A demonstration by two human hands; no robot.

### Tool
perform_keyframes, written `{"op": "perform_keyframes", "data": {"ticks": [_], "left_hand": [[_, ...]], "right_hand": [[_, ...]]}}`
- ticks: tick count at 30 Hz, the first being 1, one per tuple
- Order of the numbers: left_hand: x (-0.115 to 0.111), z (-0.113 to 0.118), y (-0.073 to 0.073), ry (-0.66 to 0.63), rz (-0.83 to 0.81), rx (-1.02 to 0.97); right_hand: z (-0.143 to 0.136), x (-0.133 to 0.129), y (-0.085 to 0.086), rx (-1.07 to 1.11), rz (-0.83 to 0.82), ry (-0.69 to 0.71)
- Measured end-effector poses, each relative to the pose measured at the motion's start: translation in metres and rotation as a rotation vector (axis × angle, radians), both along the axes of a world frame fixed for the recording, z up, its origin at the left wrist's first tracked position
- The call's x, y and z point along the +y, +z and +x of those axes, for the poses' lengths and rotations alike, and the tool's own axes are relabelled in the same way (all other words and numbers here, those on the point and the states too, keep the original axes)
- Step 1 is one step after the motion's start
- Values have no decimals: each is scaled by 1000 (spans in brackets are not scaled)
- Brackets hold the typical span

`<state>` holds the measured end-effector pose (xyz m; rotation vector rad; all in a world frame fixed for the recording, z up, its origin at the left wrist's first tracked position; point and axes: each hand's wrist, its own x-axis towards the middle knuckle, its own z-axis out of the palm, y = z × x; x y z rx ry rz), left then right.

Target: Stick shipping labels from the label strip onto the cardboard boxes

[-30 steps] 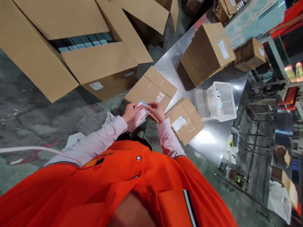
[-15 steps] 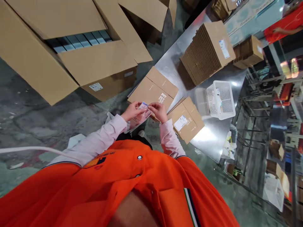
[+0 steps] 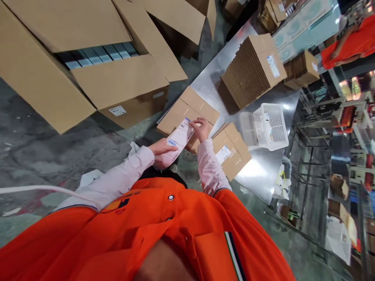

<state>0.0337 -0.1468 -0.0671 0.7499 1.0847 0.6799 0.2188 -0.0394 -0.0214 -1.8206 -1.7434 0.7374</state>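
A strip of printed white shipping labels stretches between my hands, slanting down toward my waist. My left hand is closed on its lower part, thumb lying across the face. At the strip's upper end, my right hand pinches the corner between thumb and fingertips. Just beyond the strip lies a flat brown carton on the metal table, partly covered by the strip and my right hand. Beside my right wrist is a second flat carton with a white label stuck on it.
The metal table holds a tall stack of folded cartons and a white plastic basket. On the left stands a large open box with dark items in rows. A co-worker's orange sleeve shows at upper right.
My hands have moved apart: the left slid lower, the right rose slightly. More of the label strip now shows, spread out between them.
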Motion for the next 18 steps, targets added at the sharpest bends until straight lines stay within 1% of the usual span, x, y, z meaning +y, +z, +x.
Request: {"op": "perform_keyframes", "data": {"ticks": [1, 3, 5, 6, 7, 9, 10, 11, 12, 13, 14, 15, 17, 18], "left_hand": [[-5, -4, -7, -40, -55, -28], [-21, -11, -19, -76, -148, -77], [-44, -18, -24, -76, -188, -60], [-57, -22, -24, -72, -195, -37], [-70, -25, -22, -64, -194, -10], [-92, -35, -12, -31, -171, 48], [-98, -40, -6, -11, -155, 77], [-100, -47, 2, 6, -144, 109], [-96, -54, 9, 19, -142, 142], [-88, -61, 17, 39, -136, 167], [-75, -66, 23, 81, -132, 188], [-58, -69, 29, 144, -111, 195], [-18, -69, 38, 321, -34, 190], [4, -65, 40, 380, 10, 210]], "right_hand": [[1, 12, -3, -80, -21, -34], [2, 30, -10, -257, -65, -87], [4, 40, -19, -400, -71, -140], [4, 42, -23, -459, -55, -112], [4, 44, -26, -510, -33, -20], [2, 46, -32, -585, -4, 294], [0, 46, -34, -621, -3, 432], [-4, 44, -36, -651, -9, 512], [-8, 40, -37, -668, -17, 534], [-13, 32, -38, -676, -19, 545], [-17, 20, -39, -672, -16, 589], [-20, 5, -39, -651, -3, 686], [-21, -32, -39, -557, 22, 996], [-18, -50, -39, -496, 23, 1103]]}}
